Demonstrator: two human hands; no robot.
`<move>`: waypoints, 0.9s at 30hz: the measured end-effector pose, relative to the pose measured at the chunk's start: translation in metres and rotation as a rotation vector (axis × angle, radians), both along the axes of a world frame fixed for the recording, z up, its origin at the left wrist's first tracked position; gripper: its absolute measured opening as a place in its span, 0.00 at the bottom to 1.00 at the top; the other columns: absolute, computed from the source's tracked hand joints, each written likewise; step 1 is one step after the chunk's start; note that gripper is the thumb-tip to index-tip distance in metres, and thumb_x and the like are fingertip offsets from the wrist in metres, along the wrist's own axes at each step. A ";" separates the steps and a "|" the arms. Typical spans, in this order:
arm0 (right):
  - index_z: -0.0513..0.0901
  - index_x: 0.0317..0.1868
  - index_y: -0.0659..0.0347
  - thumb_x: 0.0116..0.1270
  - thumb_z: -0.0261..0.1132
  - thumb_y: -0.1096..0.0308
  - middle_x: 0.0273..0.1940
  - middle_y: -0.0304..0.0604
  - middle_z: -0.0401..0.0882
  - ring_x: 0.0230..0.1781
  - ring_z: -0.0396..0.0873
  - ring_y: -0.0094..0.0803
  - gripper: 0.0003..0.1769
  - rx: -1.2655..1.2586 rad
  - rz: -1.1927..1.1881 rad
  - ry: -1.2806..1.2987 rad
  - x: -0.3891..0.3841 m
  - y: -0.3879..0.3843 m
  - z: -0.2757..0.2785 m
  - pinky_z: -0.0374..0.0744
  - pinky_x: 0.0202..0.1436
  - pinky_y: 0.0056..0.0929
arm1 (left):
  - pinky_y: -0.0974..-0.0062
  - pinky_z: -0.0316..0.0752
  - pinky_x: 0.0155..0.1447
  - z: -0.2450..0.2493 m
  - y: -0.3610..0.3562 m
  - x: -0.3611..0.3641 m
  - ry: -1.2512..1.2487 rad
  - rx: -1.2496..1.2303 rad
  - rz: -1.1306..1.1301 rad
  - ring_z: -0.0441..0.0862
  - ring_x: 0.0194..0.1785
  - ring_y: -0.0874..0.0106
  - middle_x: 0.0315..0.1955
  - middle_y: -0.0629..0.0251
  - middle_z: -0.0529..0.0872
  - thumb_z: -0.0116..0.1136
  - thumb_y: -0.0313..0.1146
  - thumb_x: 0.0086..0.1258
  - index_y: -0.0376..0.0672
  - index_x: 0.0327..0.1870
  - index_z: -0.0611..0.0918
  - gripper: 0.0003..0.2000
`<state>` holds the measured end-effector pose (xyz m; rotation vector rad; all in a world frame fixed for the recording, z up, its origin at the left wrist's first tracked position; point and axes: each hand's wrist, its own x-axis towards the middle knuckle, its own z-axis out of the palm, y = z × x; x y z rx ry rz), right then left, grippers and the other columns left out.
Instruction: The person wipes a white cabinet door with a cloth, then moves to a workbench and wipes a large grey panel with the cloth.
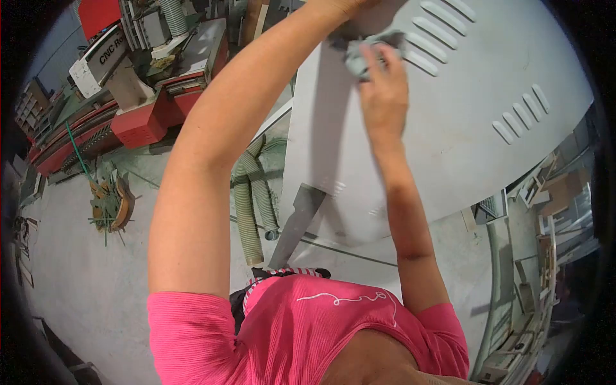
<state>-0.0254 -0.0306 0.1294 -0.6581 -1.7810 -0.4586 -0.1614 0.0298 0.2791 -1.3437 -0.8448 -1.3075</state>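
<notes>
A large pale grey panel (pixel 449 128) with rows of raised louvre slots fills the upper right of the view. My right hand (pixel 385 90) presses a crumpled grey-green cloth (pixel 366 56) against the panel's upper part, left of the longer slots. My left arm reaches up across the view to the top edge, where my left hand (pixel 350 5) shows only in part beside the panel; its fingers are cut off or hidden. A dark shadow runs down the panel's left side.
A red and grey CNC machine (pixel 141 122) stands at the upper left. A container of green strips (pixel 112 202) sits on the floor. Flexible hoses (pixel 247 199) lie left of the panel. Frames and boards (pixel 558 192) stand along the right side.
</notes>
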 end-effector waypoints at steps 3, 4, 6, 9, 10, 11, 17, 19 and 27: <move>0.82 0.51 0.49 0.51 0.65 0.72 0.54 0.37 0.75 0.47 0.76 0.34 0.23 0.103 -0.262 -0.263 -0.027 0.015 -0.066 0.69 0.46 0.39 | 0.50 0.41 0.75 0.000 -0.001 0.000 -0.001 0.011 -0.001 0.46 0.76 0.51 0.73 0.54 0.54 0.41 0.48 0.73 0.49 0.71 0.63 0.27; 0.82 0.50 0.50 0.52 0.65 0.70 0.54 0.36 0.75 0.47 0.76 0.34 0.22 0.065 -0.097 -0.359 -0.026 0.018 -0.094 0.69 0.46 0.39 | 0.49 0.41 0.75 0.000 -0.003 0.001 -0.008 -0.014 -0.019 0.46 0.76 0.51 0.73 0.54 0.54 0.41 0.48 0.73 0.48 0.71 0.63 0.27; 0.82 0.49 0.52 0.53 0.63 0.68 0.55 0.35 0.75 0.48 0.75 0.34 0.20 0.023 0.103 -0.547 -0.019 0.019 -0.158 0.68 0.47 0.40 | 0.48 0.41 0.75 -0.006 -0.007 -0.001 -0.001 -0.010 -0.006 0.46 0.76 0.51 0.73 0.54 0.53 0.42 0.47 0.73 0.48 0.71 0.63 0.27; 0.82 0.47 0.52 0.55 0.61 0.66 0.54 0.34 0.74 0.51 0.73 0.31 0.17 0.001 0.102 -0.780 -0.005 0.007 -0.185 0.67 0.52 0.41 | 0.46 0.39 0.75 -0.037 -0.009 -0.004 0.064 -0.160 0.001 0.44 0.76 0.50 0.74 0.54 0.52 0.43 0.48 0.73 0.49 0.72 0.61 0.28; 0.82 0.47 0.52 0.55 0.61 0.66 0.54 0.34 0.74 0.51 0.73 0.31 0.17 0.019 0.118 -0.769 -0.005 0.010 -0.181 0.67 0.52 0.41 | 0.46 0.54 0.69 -0.055 -0.012 -0.008 0.119 0.002 -0.071 0.61 0.71 0.55 0.69 0.60 0.65 0.57 0.45 0.61 0.54 0.63 0.72 0.27; 0.82 0.48 0.54 0.55 0.59 0.67 0.54 0.36 0.75 0.51 0.73 0.33 0.18 -0.012 0.065 -0.833 -0.008 0.013 -0.177 0.67 0.53 0.40 | 0.45 0.54 0.69 -0.077 -0.015 -0.011 0.128 -0.105 -0.084 0.59 0.72 0.56 0.70 0.60 0.63 0.58 0.43 0.59 0.55 0.64 0.72 0.28; 0.82 0.44 0.56 0.55 0.61 0.74 0.50 0.38 0.75 0.48 0.74 0.42 0.15 -0.259 0.178 -0.249 -0.033 0.015 -0.077 0.71 0.46 0.41 | 0.54 0.59 0.70 -0.206 -0.089 -0.013 -0.364 -0.322 -0.483 0.65 0.68 0.48 0.64 0.48 0.70 0.51 0.27 0.65 0.35 0.63 0.71 0.23; 0.82 0.45 0.56 0.54 0.61 0.75 0.49 0.38 0.75 0.49 0.74 0.43 0.16 0.051 0.006 -0.301 -0.034 0.000 -0.046 0.71 0.48 0.40 | 0.55 0.59 0.70 -0.243 -0.093 -0.005 -0.447 -0.386 -0.554 0.65 0.68 0.49 0.63 0.48 0.70 0.50 0.25 0.65 0.34 0.63 0.71 0.23; 0.76 0.56 0.63 0.54 0.64 0.73 0.53 0.48 0.74 0.55 0.73 0.40 0.26 -0.789 0.438 0.133 -0.011 -0.019 -0.091 0.73 0.60 0.35 | 0.60 0.56 0.71 -0.287 -0.089 0.027 -0.740 -0.628 -0.815 0.65 0.68 0.55 0.64 0.52 0.71 0.49 0.41 0.70 0.34 0.66 0.68 0.27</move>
